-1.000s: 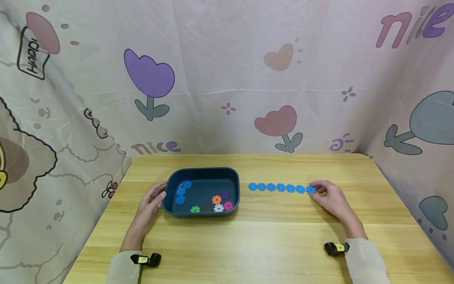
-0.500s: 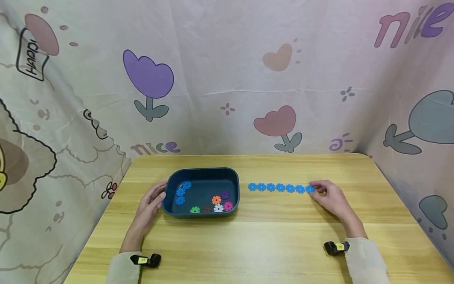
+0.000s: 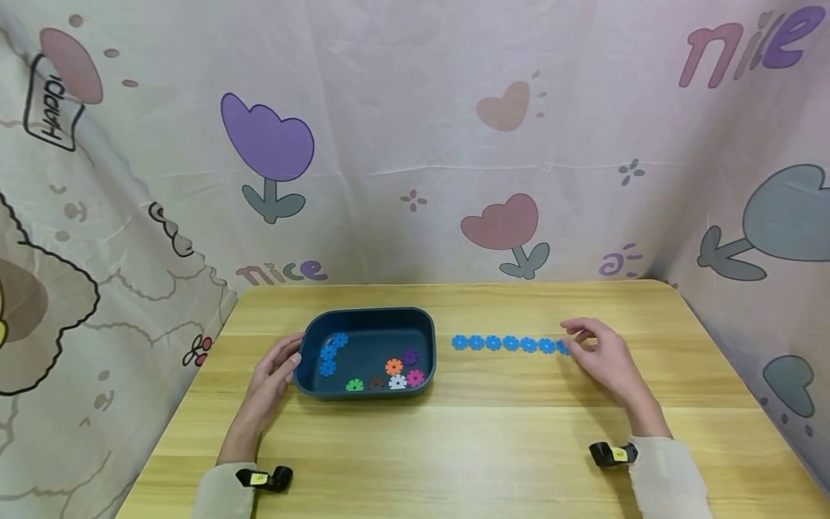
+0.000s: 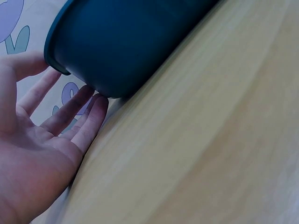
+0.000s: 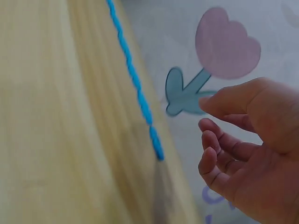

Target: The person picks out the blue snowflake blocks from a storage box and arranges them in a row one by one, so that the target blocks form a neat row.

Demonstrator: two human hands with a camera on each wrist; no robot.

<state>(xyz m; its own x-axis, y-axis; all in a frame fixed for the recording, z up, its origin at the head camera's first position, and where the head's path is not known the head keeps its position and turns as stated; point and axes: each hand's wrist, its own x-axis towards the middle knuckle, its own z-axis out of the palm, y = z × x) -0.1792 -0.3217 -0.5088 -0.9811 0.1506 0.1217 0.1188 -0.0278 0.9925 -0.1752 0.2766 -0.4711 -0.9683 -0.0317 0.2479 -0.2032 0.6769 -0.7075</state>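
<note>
My left hand (image 3: 274,373) is at the left end of a dark blue-green plastic tub (image 3: 365,393). In the left wrist view its fairly straight fingers (image 4: 70,112) touch the tub's outer wall (image 4: 117,51), with the thumb at the rim. A straight row of several blue notched discs (image 3: 511,344), joined edge to edge, lies right of the tub. Just above the row's right end hovers my right hand (image 3: 606,359), partly covering the last disc in the head view. The right wrist view shows a gap between that hand (image 5: 252,154) and the blue chain (image 5: 135,81); its loosely bent fingers hold nothing.
Inside the tub, blue discs (image 3: 328,353) lie along the left side. Green (image 3: 354,386), brown (image 3: 377,383), orange (image 3: 393,367), white (image 3: 398,382), pink (image 3: 415,378) and purple (image 3: 410,357) discs lie toward its front and right. A printed cloth (image 3: 389,144) hangs behind the wooden table (image 3: 454,454).
My right hand has let go of the row's last blue disc and lifted slightly up and away. The left hand stays on the tub, and the row lies as before.
</note>
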